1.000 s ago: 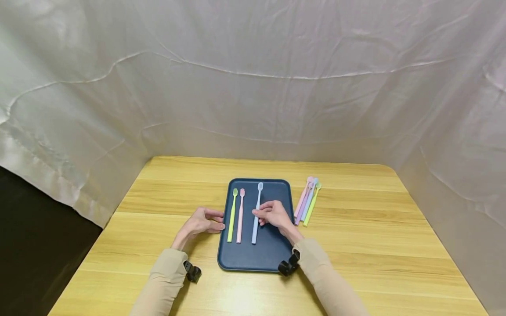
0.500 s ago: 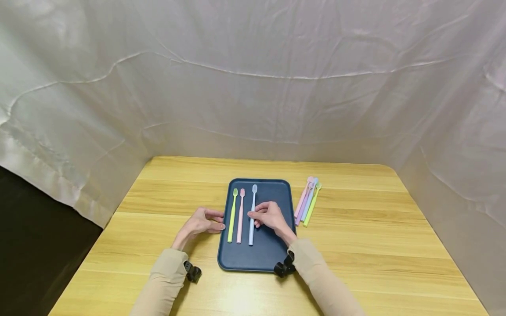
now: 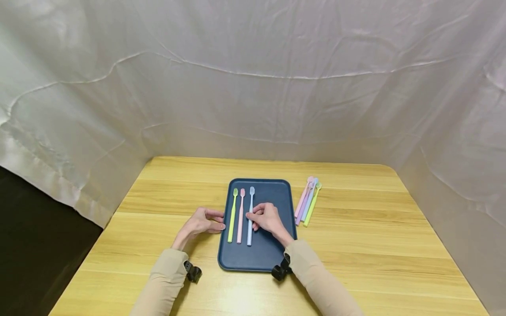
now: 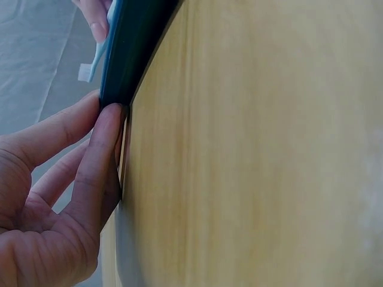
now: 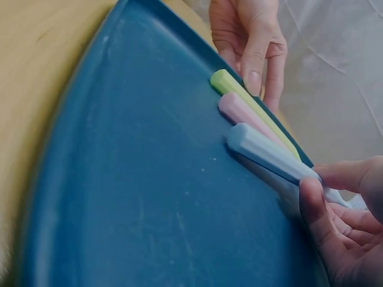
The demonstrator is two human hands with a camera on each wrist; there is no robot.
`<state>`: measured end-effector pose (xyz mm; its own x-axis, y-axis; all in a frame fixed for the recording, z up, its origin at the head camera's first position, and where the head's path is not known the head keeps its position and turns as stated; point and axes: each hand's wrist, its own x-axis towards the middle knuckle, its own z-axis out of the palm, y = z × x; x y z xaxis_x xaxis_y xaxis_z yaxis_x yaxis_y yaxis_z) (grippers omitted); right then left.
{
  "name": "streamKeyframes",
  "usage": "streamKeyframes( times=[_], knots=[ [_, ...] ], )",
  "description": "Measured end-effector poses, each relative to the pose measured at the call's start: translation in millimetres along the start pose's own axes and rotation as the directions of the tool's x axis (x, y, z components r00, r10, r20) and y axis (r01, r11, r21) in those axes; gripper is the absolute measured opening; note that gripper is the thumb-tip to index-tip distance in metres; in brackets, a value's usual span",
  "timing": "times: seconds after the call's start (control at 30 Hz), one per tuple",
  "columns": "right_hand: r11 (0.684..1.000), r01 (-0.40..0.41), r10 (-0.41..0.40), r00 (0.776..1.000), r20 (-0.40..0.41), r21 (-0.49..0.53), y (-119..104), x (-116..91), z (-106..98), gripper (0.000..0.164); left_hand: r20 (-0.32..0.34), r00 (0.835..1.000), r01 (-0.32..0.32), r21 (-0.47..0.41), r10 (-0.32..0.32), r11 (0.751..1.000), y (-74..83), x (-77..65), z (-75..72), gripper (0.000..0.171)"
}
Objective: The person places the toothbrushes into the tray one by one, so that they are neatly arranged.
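Note:
A dark blue tray [image 3: 241, 259] lies on the table, with a yellow-green toothbrush [image 3: 231, 224] and a pink toothbrush [image 3: 240, 224] side by side, heads pointing away. To their right, my right hand [image 3: 269, 218] pinches a light blue toothbrush [image 3: 251, 202] by its handle, thumb on one side. The right wrist view has the handle end of this blue toothbrush [image 5: 263, 150] slightly above the tray, a shadow under it. My left hand [image 3: 202, 221] holds the tray's left rim; in the left wrist view its fingertips [image 4: 109, 119] pinch that edge.
Right of the tray, a bundle of several toothbrushes [image 3: 309, 206] in pink, purple, blue and green lies on the wooden table [image 3: 356, 228]. Grey cloth [image 3: 253, 109] hangs behind the table and along its sides. A small black camera sits on each wrist.
My right hand has moved left with the light blue toothbrush, bringing it close beside the pink one and nearly parallel to it. The left hand has stayed at the tray's rim.

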<state>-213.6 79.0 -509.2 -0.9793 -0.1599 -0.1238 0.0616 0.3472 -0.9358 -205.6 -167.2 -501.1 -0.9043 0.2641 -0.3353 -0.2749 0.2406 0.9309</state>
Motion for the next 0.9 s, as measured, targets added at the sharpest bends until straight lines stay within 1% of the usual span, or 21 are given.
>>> streamKeyframes(
  times=[0.13,0.5,0.9],
  knots=[
    [1.0,0.016,-0.016,1.0,-0.005,-0.026,2.0,0.4,1.3,0.019,0.003,1.0,-0.001,0.003,0.001,1.0,0.4,-0.5,0.1,0.055],
    [0.997,0.015,-0.016,1.0,-0.026,-0.072,0.3,0.6,3.4,0.018,0.006,1.0,-0.01,0.01,0.01,1.0,0.9,-0.3,-0.6,0.055],
    [0.993,0.037,-0.044,0.997,-0.056,-0.113,1.6,1.1,6.6,0.018,0.014,1.0,-0.015,0.008,0.014,1.0,1.0,-1.2,-0.3,0.055]
  ],
)
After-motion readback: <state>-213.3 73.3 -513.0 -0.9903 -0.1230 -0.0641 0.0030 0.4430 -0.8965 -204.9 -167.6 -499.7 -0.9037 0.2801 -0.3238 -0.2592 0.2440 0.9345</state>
